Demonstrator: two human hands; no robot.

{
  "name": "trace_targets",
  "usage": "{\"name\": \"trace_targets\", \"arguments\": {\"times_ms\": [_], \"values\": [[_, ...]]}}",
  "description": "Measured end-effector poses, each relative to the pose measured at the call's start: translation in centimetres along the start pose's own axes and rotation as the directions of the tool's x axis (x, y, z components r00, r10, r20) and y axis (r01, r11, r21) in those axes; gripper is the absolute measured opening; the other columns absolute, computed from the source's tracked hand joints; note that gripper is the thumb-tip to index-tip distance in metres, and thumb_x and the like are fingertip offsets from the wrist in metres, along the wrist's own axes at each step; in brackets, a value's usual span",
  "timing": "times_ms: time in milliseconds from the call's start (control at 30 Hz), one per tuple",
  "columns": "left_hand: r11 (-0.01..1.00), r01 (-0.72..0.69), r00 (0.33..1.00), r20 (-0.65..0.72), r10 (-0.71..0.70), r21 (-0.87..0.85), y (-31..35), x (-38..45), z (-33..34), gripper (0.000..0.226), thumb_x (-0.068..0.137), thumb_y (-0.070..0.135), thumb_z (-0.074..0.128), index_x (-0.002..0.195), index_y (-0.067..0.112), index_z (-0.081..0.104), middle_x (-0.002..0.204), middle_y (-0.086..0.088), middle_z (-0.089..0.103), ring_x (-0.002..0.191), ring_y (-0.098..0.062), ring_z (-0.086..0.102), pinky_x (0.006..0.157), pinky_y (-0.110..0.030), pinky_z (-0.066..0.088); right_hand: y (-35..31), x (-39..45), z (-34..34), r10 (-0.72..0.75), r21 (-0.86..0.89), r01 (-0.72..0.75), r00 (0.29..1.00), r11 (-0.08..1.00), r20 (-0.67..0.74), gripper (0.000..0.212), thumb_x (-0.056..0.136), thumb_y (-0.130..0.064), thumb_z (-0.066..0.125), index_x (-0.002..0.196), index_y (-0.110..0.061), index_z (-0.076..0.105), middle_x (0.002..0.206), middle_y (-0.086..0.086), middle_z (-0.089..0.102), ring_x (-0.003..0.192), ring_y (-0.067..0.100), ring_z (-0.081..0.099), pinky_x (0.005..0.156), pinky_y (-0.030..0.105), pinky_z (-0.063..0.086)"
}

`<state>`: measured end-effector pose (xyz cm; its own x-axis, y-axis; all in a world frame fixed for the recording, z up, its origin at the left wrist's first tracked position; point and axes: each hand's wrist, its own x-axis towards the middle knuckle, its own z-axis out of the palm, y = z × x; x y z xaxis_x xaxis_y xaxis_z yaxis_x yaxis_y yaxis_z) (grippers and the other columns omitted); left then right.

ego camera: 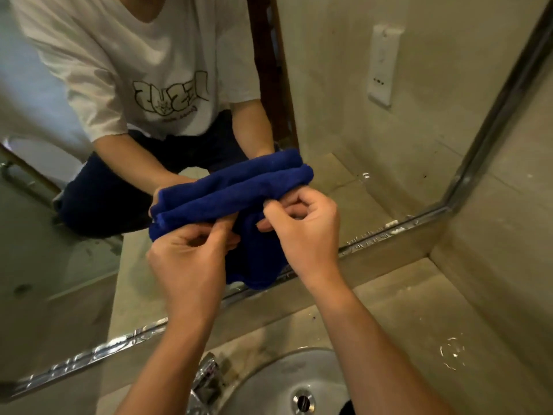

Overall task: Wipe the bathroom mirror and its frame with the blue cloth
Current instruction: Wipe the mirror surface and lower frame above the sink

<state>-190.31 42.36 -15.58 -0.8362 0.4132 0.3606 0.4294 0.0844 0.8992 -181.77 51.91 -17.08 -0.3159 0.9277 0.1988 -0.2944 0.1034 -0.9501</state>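
A dark blue cloth [257,253] hangs bunched between my two hands, just in front of the mirror glass [344,94]. My left hand [188,265] pinches its left part with thumb and fingers. My right hand [305,232] pinches its upper right part. The cloth's reflection, folded in layers, shows in the mirror above my hands, along with a person in a white T-shirt. The mirror's silver metal frame [389,229] runs diagonally below the hands and up the right side. The cloth's lower edge overlaps the bottom frame strip.
A white basin [269,381] with a metal drain lies at the bottom, and a chrome tap [206,381] sits at its left rim. Beige tiled wall [496,244] and counter fill the right side. A white wall socket plate appears reflected in the mirror.
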Motion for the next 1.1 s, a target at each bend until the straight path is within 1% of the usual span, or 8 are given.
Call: {"name": "trace_targets", "arguments": {"times_ms": [100, 300, 533, 700, 767, 867, 1033, 1100], "values": [[1.000, -0.019, 1.000, -0.002, 0.019, -0.017, 0.7, -0.4, 2.2, 0.021, 0.085, 0.024, 0.076, 0.064, 0.022, 0.073, 0.063, 0.005, 0.073, 0.059, -0.014, 0.071, 0.064, -0.039, 0.061, -0.2, 1.0, -1.7, -0.008, -0.010, 0.008, 1.000, 1.000, -0.015, 0.013, 0.079, -0.005, 0.071, 0.068, -0.007, 0.065, 0.058, 0.006, 0.070, 0.054, 0.015, 0.069, 0.059, 0.029, 0.057], [0.999, -0.043, 0.998, 0.047, 0.044, -0.004, 2.3, -1.3, 6.2, 0.024, 0.084, 0.028, 0.076, 0.063, 0.017, 0.074, 0.058, 0.003, 0.071, 0.057, -0.015, 0.070, 0.066, -0.044, 0.061, -0.2, 3.4, -5.4, -0.039, 0.003, 0.040, 0.995, 0.999, -0.086, 0.011, 0.079, -0.001, 0.068, 0.069, 0.001, 0.063, 0.054, 0.006, 0.068, 0.049, 0.018, 0.067, 0.060, 0.035, 0.057], [0.991, -0.106, 0.978, 0.187, 0.090, 0.079, 4.4, -1.8, 11.3, 0.028, 0.085, 0.031, 0.075, 0.058, 0.029, 0.071, 0.056, 0.010, 0.070, 0.056, -0.009, 0.069, 0.065, -0.044, 0.060, 0.0, 6.3, -10.9, -0.027, -0.022, 0.024, 0.990, 0.999, -0.136, 0.013, 0.075, -0.011, 0.066, 0.063, -0.012, 0.061, 0.052, 0.004, 0.067, 0.050, 0.021, 0.067, 0.062, 0.035, 0.056], [0.996, -0.057, 0.971, 0.234, 0.040, 0.066, 5.3, -2.4, 14.2, 0.026, 0.085, 0.033, 0.075, 0.060, 0.025, 0.073, 0.058, 0.008, 0.071, 0.058, -0.010, 0.070, 0.068, -0.043, 0.060, 0.1, 8.1, -14.0, -0.064, -0.034, 0.061, 0.993, 0.998, -0.100, 0.013, 0.076, -0.009, 0.066, 0.064, -0.009, 0.062, 0.052, 0.006, 0.067, 0.049, 0.023, 0.067, 0.058, 0.035, 0.057], [0.995, -0.070, 0.947, 0.319, 0.045, 0.065, 6.3, -2.3, 15.7, 0.030, 0.085, 0.036, 0.073, 0.058, 0.023, 0.073, 0.057, 0.006, 0.071, 0.059, -0.013, 0.070, 0.071, -0.045, 0.059, 0.3, 8.8, -15.5, -0.064, -0.032, 0.060, 0.987, 0.998, -0.147, 0.011, 0.081, -0.005, 0.065, 0.071, -0.005, 0.063, 0.052, 0.004, 0.066, 0.049, 0.021, 0.066, 0.056, 0.031, 0.055], [0.969, -0.191, 0.906, 0.409, 0.112, 0.159, 8.1, -2.6, 20.5, 0.034, 0.083, 0.039, 0.065, 0.056, 0.018, 0.071, 0.054, 0.003, 0.067, 0.058, -0.017, 0.067, 0.067, -0.039, 0.057, 0.3, 10.4, -19.1, -0.005, -0.030, -0.004, 0.958, 1.000, -0.288, 0.010, 0.086, -0.007, 0.060, 0.076, -0.005, 0.062, 0.049, 0.001, 0.063, 0.046, 0.016, 0.061, 0.050, 0.024, 0.050], [0.917, -0.257, 0.894, 0.436, 0.106, 0.305, 10.0, -4.9, 25.8, 0.036, 0.087, 0.036, 0.062, 0.055, 0.018, 0.063, 0.051, 0.005, 0.055, 0.053, -0.010, 0.053, 0.049, -0.028, 0.033, 1.3, 11.3, -22.1, 0.042, -0.027, -0.059, 0.904, 0.998, -0.425, 0.016, 0.088, -0.017, 0.056, 0.073, -0.017, 0.057, 0.056, -0.005, 0.056, 0.050, 0.008, 0.052, 0.052, 0.025, 0.046], [0.921, -0.255, 0.890, 0.445, 0.104, 0.296, 9.6, -4.8, 25.7, 0.036, 0.088, 0.036, 0.062, 0.056, 0.019, 0.064, 0.052, 0.006, 0.057, 0.055, -0.012, 0.056, 0.050, -0.028, 0.037, 1.6, 11.2, -21.5, 0.031, -0.026, -0.048, 0.894, 0.999, -0.448, 0.014, 0.086, -0.022, 0.056, 0.073, -0.019, 0.055, 0.055, -0.008, 0.054, 0.051, 0.007, 0.050, 0.053, 0.026, 0.043]]}}
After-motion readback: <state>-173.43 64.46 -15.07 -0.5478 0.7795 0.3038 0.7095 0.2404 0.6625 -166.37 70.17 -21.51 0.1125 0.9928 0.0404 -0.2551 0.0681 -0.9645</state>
